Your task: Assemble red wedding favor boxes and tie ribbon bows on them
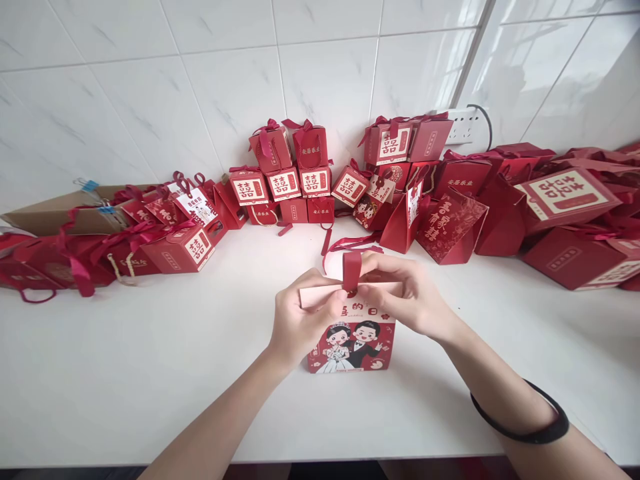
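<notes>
A small red and white gift box point(353, 347) with a cartoon bride and groom on its front stands upright on the white table. A loop of red ribbon point(352, 268) rises from the middle of its top edge. My left hand point(307, 317) pinches the top flap left of the ribbon, thumb in front and fingers behind. Right of the ribbon, my right hand point(400, 293) grips the same top edge, its thumb pressed near the loop's base. The fingertips behind the box are partly hidden.
Stacked red gift boxes point(285, 183) line the tiled wall, with more boxes point(570, 193) at the right and left. A cardboard box point(55, 208) with clips stands at the far left. Loose red ribbon point(350, 241) lies behind my hands. A power strip point(461, 127) is by the wall.
</notes>
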`<state>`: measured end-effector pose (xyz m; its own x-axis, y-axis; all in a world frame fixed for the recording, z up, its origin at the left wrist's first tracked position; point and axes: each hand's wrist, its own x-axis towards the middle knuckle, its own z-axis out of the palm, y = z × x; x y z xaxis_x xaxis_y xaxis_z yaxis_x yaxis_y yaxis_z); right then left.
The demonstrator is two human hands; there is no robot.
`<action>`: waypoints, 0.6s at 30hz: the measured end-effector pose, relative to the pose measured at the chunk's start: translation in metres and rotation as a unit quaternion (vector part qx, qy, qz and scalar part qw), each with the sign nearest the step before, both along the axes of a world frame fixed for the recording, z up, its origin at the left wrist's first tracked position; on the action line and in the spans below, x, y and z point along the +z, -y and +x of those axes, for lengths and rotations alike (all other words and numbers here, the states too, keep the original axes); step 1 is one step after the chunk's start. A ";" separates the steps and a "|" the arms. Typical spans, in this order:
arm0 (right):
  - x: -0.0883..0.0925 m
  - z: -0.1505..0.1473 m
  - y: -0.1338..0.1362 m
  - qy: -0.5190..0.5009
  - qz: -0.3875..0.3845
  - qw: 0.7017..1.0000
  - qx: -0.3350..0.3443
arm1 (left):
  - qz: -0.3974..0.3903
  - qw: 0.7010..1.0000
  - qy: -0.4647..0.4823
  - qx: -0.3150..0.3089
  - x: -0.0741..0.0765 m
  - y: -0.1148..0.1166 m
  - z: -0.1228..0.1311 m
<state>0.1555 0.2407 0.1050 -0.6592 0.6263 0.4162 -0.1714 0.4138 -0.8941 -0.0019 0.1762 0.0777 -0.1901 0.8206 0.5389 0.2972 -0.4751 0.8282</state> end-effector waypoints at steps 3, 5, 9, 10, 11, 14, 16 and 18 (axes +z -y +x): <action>-0.001 -0.001 0.000 -0.005 0.005 1.000 0.008 | 0.002 1.000 -0.001 0.007 0.000 0.000 0.001; -0.002 -0.002 0.000 -0.006 -0.005 1.000 0.011 | 0.005 1.000 -0.005 0.009 0.000 0.000 0.001; -0.003 -0.002 0.000 -0.008 -0.030 0.999 0.015 | 0.007 1.000 -0.015 0.015 0.001 -0.001 0.002; -0.004 -0.002 0.000 -0.007 -0.035 0.999 0.017 | 0.008 1.000 -0.015 0.015 0.002 0.000 0.002; -0.004 -0.002 0.000 -0.005 -0.038 0.999 0.018 | 0.007 1.000 -0.015 0.015 0.002 0.000 0.002; -0.004 -0.002 0.000 -0.001 -0.034 0.999 0.019 | 0.006 1.000 -0.016 0.017 0.002 0.000 0.002; -0.005 -0.003 0.000 0.001 -0.028 0.999 0.020 | 0.006 1.000 -0.018 0.021 0.002 0.000 0.002; -0.006 -0.005 0.000 0.000 -0.028 0.999 0.021 | 0.006 1.000 -0.019 0.024 0.001 0.000 0.002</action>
